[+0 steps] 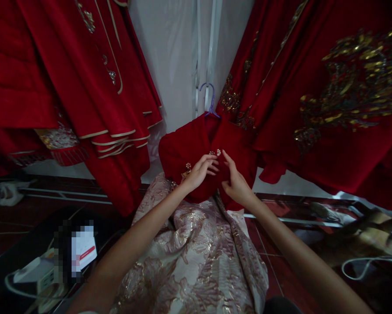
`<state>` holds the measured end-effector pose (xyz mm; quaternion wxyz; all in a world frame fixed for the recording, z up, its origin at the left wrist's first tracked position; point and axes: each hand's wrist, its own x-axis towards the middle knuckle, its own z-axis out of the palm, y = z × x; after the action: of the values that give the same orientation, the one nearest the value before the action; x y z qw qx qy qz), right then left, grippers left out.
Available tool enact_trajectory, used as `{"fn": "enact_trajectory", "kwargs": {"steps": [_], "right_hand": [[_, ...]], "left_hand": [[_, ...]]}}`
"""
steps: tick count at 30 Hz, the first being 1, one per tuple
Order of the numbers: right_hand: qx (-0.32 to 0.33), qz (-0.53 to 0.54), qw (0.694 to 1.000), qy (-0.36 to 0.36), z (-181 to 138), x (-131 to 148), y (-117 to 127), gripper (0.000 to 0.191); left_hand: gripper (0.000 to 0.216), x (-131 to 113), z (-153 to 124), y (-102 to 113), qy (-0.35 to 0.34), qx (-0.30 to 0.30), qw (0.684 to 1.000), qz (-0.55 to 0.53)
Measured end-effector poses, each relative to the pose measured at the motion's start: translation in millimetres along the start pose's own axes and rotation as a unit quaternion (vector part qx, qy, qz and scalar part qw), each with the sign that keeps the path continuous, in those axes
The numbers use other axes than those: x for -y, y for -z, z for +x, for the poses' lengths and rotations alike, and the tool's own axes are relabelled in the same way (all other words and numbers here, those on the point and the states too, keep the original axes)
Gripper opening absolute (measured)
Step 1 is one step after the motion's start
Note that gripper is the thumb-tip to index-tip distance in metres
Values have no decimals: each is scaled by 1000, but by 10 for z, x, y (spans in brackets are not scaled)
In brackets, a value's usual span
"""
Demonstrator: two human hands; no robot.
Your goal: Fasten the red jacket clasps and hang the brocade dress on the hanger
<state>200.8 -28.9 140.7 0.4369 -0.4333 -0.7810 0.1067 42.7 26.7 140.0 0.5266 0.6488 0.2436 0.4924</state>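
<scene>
A short red jacket [179, 144] with a V-neck hangs on a purple wire hanger [211, 104], its lower part over a pale, shiny patterned fabric [196, 253]. My left hand [201, 171] lies on the jacket front with its fingers stretched toward the middle closure. A flower-shaped ornament [218, 152] sits just beyond those fingertips, another partly behind them. To the right, my right hand [237, 182] is open, index finger extended near the ornament and thumb apart from it. More beaded ornaments [187, 170] decorate the jacket beside my left wrist.
Red garments with light piping [84, 78] hang at left; a red garment with gold sequin embroidery [356, 83] hangs at right. White rack poles [212, 43] stand behind. A lit phone screen [83, 248], partly blurred, and a power strip [45, 279] lie at lower left.
</scene>
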Motion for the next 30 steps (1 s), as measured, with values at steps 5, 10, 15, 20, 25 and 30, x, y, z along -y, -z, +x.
{"fn": "enact_trajectory", "kwargs": {"steps": [5,10,15,20,25,30], "right_hand": [[-10,-178,979,-95,-81,-69,543,51],[-38,-314,944,-93,-29,165,958,31],[2,-227,973,-48,-26,286,1023,25],[85,-32,994,-61,-124,331,787,28],[165,208,960,-84,-88,278,346,31],[150,243,952,-113,154,113,-134,36]], "left_hand": [[23,157,29,43,23,-19,1000,3],[26,269,88,-87,27,-78,993,78],[23,153,-131,-175,-82,-98,978,167],[23,104,-446,67,-140,-287,880,350],[32,298,-487,307,-88,-286,884,358],[35,291,-496,330,-98,-278,875,385]]}}
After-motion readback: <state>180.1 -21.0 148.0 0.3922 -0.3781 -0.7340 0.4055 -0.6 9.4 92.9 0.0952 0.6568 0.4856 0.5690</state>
